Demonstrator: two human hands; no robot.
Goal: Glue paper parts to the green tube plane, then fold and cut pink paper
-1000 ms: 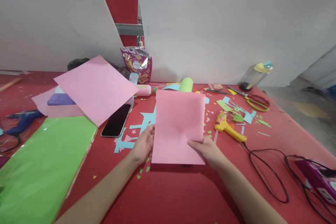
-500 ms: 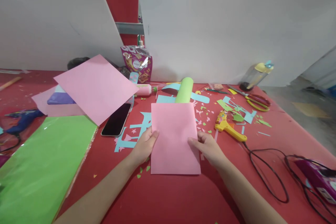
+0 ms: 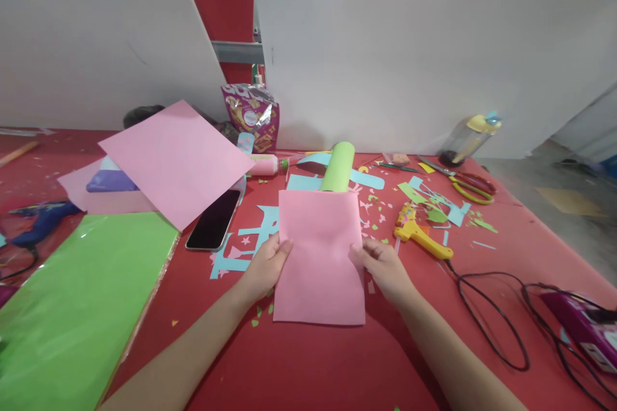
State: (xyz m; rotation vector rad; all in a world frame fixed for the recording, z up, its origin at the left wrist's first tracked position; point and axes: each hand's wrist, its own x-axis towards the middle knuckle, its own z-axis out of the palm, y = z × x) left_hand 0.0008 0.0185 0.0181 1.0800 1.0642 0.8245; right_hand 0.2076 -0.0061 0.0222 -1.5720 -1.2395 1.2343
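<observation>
A pink sheet of paper (image 3: 319,270) is held up over the red table between both hands. My left hand (image 3: 265,263) is closed on its left edge, thumb on the front face. On the right edge, my right hand (image 3: 385,270) pinches the sheet, thumb in front and the other fingers mostly behind. Just beyond the sheet's top edge lies a rolled green paper tube (image 3: 339,166), its near end close behind the sheet. Light blue paper cutouts (image 3: 263,231) and small scraps lie around the left hand.
A yellow glue gun (image 3: 421,237) with a black cord lies right, near scissors (image 3: 470,186) and a purple power strip (image 3: 581,327). Left are a phone (image 3: 214,219), another pink sheet (image 3: 178,160), green paper (image 3: 87,308) and a blue glue gun (image 3: 45,221). White boards (image 3: 409,64) stand behind.
The pink sheet has tilted slightly, its lower edge shifting a little left and toward me, and it bends a bit. My right thumb has slid closer to the right edge.
</observation>
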